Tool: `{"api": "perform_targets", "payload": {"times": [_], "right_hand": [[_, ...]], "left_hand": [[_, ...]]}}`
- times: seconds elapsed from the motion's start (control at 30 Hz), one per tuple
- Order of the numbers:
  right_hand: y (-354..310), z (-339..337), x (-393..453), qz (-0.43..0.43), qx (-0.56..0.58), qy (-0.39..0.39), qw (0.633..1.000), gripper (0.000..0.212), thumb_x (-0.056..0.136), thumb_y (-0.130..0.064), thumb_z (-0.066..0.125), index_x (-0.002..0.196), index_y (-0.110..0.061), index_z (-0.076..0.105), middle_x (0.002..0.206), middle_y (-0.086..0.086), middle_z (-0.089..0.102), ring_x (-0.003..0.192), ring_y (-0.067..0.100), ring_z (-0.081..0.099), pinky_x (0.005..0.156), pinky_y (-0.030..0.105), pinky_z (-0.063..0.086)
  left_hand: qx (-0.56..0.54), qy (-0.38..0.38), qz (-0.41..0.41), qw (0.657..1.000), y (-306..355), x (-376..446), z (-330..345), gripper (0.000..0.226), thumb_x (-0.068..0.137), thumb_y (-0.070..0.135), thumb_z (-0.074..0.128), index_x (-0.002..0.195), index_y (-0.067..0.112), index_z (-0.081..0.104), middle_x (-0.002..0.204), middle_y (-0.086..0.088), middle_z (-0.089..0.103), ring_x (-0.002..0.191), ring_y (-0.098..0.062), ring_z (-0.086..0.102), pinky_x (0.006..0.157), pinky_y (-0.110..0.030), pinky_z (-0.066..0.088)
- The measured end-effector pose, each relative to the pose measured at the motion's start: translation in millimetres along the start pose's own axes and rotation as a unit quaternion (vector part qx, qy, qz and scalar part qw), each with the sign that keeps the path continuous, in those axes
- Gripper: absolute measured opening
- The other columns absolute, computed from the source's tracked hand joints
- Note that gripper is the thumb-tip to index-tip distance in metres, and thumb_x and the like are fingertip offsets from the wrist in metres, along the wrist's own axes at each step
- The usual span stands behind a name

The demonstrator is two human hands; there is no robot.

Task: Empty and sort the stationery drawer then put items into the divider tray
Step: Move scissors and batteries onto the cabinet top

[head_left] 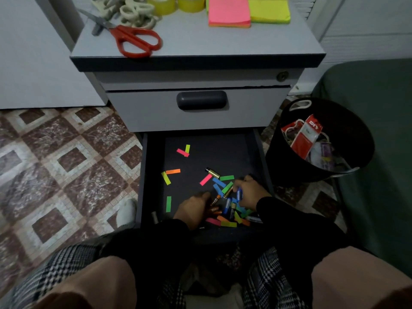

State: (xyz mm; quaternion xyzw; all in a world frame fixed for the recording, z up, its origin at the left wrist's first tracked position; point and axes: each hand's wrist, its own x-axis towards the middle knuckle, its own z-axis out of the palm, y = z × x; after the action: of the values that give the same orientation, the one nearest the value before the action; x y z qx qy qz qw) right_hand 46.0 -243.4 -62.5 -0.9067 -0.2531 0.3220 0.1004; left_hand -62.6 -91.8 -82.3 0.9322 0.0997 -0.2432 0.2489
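The bottom drawer (153, 175) of the grey cabinet (200, 44) stands pulled out, and both hands are inside it at its near end. The left hand (192, 208) curls round a clutch of batteries (215, 200). The right hand (249, 192) pinches a blue battery (239, 194). Between the hands lies a heap of batteries and coloured sticky flags (228, 224); more flags scatter toward the drawer's far end, with one gold battery (212, 172). On top of the cabinet sit red scissors (136, 40), tape rolls (161, 5) and sticky-note pads (229, 12). A black bin (289, 166) stands right of the drawer.
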Motion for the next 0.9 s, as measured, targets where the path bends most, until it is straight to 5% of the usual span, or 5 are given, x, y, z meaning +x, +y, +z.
{"api": "perform_targets", "payload": {"times": [0.23,0.5,0.7,0.9], "right_hand": [[2,0,1,0.010,0.014,0.014,1.000,0.030,0.078,0.002,0.062,0.096,-0.020,0.051,0.104,0.001,0.029,0.091,0.024,0.050,0.085,0.023,0.041],[3,-1,4,0.011,0.032,0.012,0.999,0.030,0.077,0.001,0.064,0.101,-0.015,0.057,0.103,0.002,0.030,0.087,0.019,0.045,0.085,0.022,0.041],[2,0,5,0.018,0.030,0.003,0.999,0.031,0.078,0.000,0.065,0.100,-0.017,0.054,0.104,0.001,0.029,0.098,0.026,0.054,0.087,0.024,0.043],[-1,1,3,0.009,0.024,0.003,1.000,0.031,0.077,0.001,0.065,0.097,-0.017,0.051,0.103,0.002,0.031,0.090,0.020,0.047,0.086,0.024,0.043]], "left_hand": [[0.142,-0.038,0.073,0.986,-1,8,-1,0.068,0.091,0.032,0.056,0.147,0.023,0.019,0.149,-0.007,0.029,0.132,-0.026,0.037,0.108,-0.037,0.033],[0.201,-0.022,0.189,0.961,3,14,7,0.052,0.093,0.041,0.049,0.140,0.026,0.033,0.139,-0.007,0.037,0.125,-0.028,0.042,0.092,-0.038,0.046],[0.229,-0.039,0.125,0.965,-24,12,-17,0.058,0.097,0.032,0.043,0.148,0.034,0.016,0.153,-0.004,0.015,0.121,-0.026,0.047,0.094,-0.036,0.045],[0.222,-0.080,0.102,0.967,-50,14,-15,0.044,0.100,0.023,0.039,0.143,0.019,0.035,0.143,-0.011,0.037,0.125,-0.030,0.045,0.106,-0.040,0.038]]}}
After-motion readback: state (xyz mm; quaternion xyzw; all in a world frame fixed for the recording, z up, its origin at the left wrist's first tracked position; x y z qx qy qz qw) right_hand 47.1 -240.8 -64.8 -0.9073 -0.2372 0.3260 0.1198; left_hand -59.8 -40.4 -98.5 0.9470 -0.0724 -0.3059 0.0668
